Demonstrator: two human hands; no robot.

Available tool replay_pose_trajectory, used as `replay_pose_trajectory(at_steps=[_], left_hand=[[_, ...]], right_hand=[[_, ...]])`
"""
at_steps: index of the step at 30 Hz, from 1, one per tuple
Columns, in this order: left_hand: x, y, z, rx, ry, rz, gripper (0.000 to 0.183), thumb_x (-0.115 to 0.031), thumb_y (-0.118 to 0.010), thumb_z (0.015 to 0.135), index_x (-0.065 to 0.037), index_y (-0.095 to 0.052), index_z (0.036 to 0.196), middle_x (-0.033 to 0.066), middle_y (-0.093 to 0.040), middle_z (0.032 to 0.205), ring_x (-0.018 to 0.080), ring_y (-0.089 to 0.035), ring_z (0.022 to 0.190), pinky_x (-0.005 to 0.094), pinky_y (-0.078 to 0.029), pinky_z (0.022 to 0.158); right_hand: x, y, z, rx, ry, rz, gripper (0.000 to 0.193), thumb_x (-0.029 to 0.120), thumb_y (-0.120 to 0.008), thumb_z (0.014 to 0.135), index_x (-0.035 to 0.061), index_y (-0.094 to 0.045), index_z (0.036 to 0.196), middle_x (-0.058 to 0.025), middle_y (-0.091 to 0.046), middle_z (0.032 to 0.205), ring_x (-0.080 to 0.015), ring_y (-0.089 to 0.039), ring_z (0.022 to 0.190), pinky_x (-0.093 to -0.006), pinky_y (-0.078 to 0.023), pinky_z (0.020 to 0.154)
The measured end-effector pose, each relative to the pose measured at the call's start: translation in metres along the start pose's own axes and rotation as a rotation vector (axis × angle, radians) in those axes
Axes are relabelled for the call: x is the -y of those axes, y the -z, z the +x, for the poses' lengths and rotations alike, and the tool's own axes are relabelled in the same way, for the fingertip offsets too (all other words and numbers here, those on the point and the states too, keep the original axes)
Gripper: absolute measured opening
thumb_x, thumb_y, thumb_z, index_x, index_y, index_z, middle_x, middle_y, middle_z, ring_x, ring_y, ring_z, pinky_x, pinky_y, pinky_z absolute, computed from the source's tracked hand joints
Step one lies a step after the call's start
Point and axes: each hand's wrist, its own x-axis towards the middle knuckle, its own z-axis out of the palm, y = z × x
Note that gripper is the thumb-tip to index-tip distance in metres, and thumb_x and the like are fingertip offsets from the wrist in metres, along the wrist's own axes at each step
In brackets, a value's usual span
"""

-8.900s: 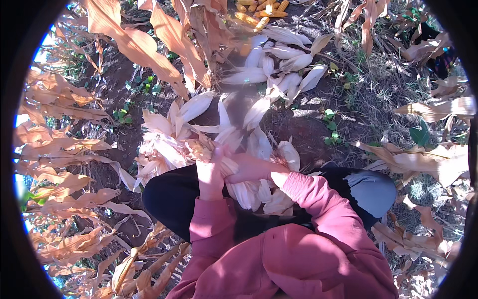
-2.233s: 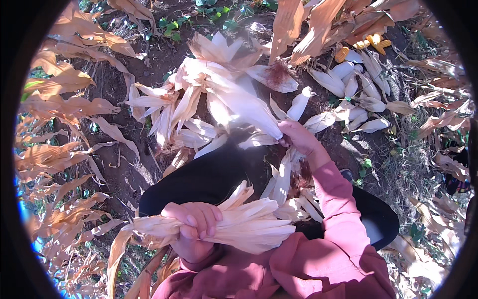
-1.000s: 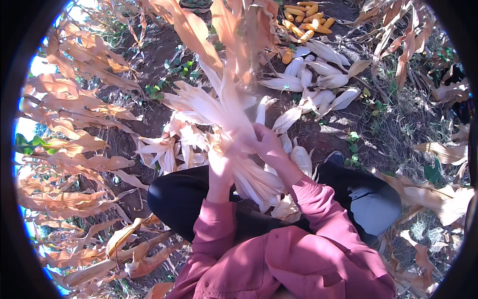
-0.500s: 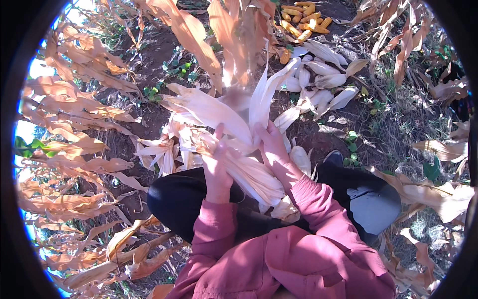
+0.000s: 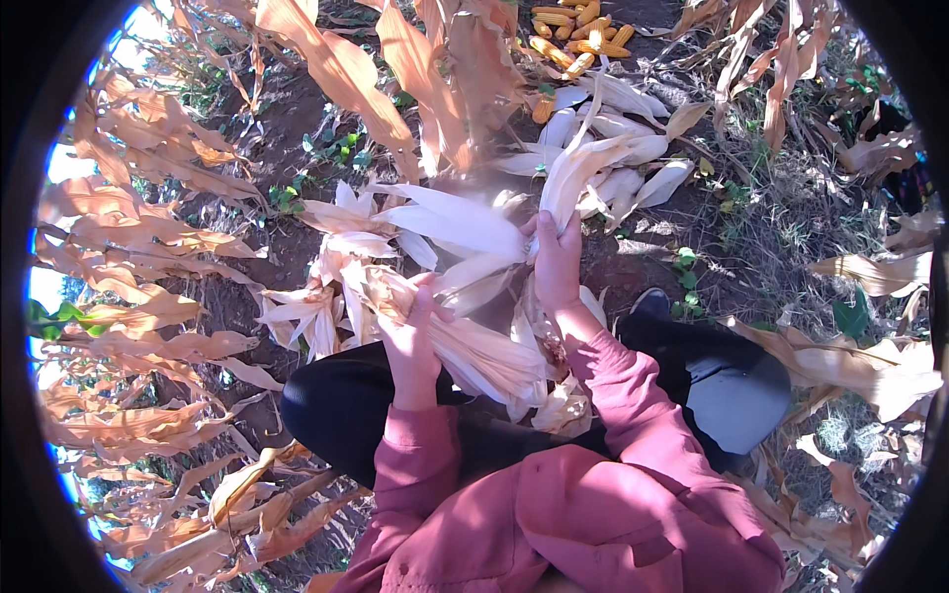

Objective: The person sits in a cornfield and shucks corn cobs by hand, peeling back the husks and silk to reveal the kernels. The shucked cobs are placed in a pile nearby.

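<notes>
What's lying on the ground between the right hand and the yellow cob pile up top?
In the head view, a heap of pale stripped husks lies between the right hand and the yellow cobs.

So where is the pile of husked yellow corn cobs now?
In the head view, the yellow corn cobs lie at the top, right of centre, on the soil just beyond the pale husks.

Top: I see a pink-red long-sleeved garment of soft cloth, creased across the chest and shoulders.
Sleeves: both reach the wrists, bunched in folds at the cuffs.
Left hand [image 5: 410, 331]: bare, no glove or ring that I can see.
Right hand [image 5: 557, 262]: bare as well.
Legs: black trousers, plain, catching a grey sheen at one knee.
Footwear: a dark shoe tip shows beyond the trousers.
</notes>
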Motion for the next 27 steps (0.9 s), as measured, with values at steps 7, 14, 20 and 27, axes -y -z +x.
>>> replay_pose_trajectory(at_steps=[7, 14, 20, 27], left_hand=[[-0.030, -0.015, -0.023, -0.098, -0.558, 0.270, 0.008, -0.005, -0.058, 0.084, 0.003, -0.058, 0.084, 0.0133, -0.053, 0.112, 0.0173, -0.057, 0.086, 0.0273, -0.049, 0.070], [0.015, -0.037, -0.007, 0.418, -0.400, 0.683, 0.047, 0.004, -0.061, 0.075, -0.001, -0.051, 0.120, 0.0132, -0.045, 0.129, 0.0226, -0.055, 0.103, 0.0286, -0.048, 0.081], [0.037, -0.038, 0.015, 0.410, -0.045, 0.510, 0.037, -0.005, -0.060, 0.079, -0.001, -0.053, 0.115, 0.0084, -0.059, 0.096, 0.0128, -0.058, 0.067, 0.0248, -0.047, 0.055], [0.065, -0.046, 0.004, 0.309, 0.268, 0.272, 0.024, -0.012, -0.059, 0.083, 0.002, -0.057, 0.103, 0.0051, -0.059, 0.083, 0.0121, -0.056, 0.063, 0.0254, -0.044, 0.058]], right_hand=[[0.014, -0.003, 0.003, -0.094, 0.302, -0.415, 0.032, 0.017, -0.056, 0.086, -0.0025, -0.042, 0.107, -0.0081, -0.053, 0.087, -0.0128, -0.051, 0.076, -0.0257, -0.043, 0.068], [0.024, -0.001, 0.002, 0.021, 0.094, -0.336, 0.030, 0.018, -0.056, 0.086, -0.0041, -0.049, 0.104, -0.0125, -0.058, 0.089, -0.0162, -0.055, 0.081, -0.0295, -0.044, 0.072], [0.038, -0.025, -0.014, 0.169, 0.101, -0.155, 0.023, 0.024, -0.051, 0.091, 0.0010, -0.054, 0.095, 0.0001, -0.054, 0.070, -0.0052, -0.048, 0.059, -0.0207, -0.040, 0.054], [0.015, -0.008, 0.009, -0.060, -0.695, 0.538, 0.023, 0.025, -0.047, 0.093, 0.0090, -0.047, 0.077, 0.0020, -0.043, 0.060, -0.0095, -0.041, 0.049, -0.0234, -0.034, 0.044]])
